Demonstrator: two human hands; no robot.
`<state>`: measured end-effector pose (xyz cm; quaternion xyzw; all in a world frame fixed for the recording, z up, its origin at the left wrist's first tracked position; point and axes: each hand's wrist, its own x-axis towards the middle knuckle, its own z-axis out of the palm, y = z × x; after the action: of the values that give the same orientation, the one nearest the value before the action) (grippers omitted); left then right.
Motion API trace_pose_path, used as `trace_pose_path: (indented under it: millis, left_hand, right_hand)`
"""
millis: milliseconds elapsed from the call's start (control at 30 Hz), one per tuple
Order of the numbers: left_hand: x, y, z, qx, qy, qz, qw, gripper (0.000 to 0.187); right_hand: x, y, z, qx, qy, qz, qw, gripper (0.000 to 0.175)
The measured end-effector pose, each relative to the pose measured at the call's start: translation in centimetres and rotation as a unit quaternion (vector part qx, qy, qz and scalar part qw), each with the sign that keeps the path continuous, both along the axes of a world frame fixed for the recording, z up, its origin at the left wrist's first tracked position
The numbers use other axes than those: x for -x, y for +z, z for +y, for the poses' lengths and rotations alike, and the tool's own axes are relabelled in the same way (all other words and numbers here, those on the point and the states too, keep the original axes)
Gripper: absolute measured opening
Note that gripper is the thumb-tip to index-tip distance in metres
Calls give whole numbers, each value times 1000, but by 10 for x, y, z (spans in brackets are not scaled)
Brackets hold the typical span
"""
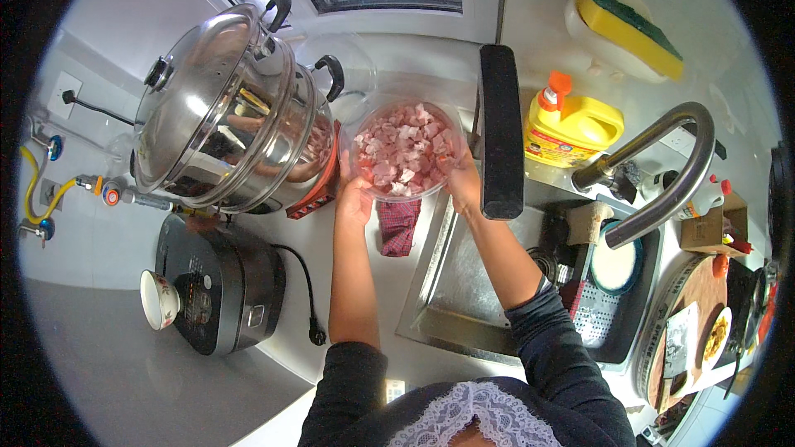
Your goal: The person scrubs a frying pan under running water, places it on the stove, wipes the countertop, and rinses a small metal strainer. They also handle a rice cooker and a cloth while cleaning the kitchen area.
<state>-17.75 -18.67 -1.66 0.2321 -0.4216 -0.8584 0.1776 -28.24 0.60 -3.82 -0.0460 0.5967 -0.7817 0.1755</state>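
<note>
A clear plastic bowl (pixel 366 188) full of pale pink diced raw meat (pixel 407 146) is held between my two hands. My left hand (pixel 354 198) grips its left rim, with the thumb at the near side. On the right side, my right hand (pixel 463 183) holds the wall near the sink's corner. Beneath the near rim lies a red checked cloth (pixel 399 230) on the white counter. Just left of the bowl, a tall stainless steel steamer pot (pixel 248 118) with a lid stands beside a red stand or rack (pixel 320 189), partly hidden.
A black rice cooker (pixel 217 279) with a flowered bowl (pixel 160 300) on it stands at the left. At the right are the steel sink (pixel 466 298), a curved faucet (pixel 695 155), a yellow detergent jug (pixel 571 130) and a round wooden chopping board (pixel 689 298). A black bar-shaped object (pixel 502 130) rises beside my right hand.
</note>
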Motion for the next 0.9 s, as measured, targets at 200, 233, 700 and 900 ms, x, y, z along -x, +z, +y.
trace_pose_path:
  millis: [200,233,700,900]
  left_hand:
    - [2,-6,-2,-29,14,15,999,96]
    - [2,-7,-4,-25,19,6,999,93]
    - [-40,32,37,77,96,-158,980,57]
    - [-65,40,97,274,113,-140,945,61]
  right_hand:
    - [-1,3,0,-7,1,1,1000,54]
    - [-2,3,0,-8,2,-1,1000,55]
    - [-56,85,44,-29,60,-124,990,50]
    - [-79,44,77,-58,87,-47,993,20]
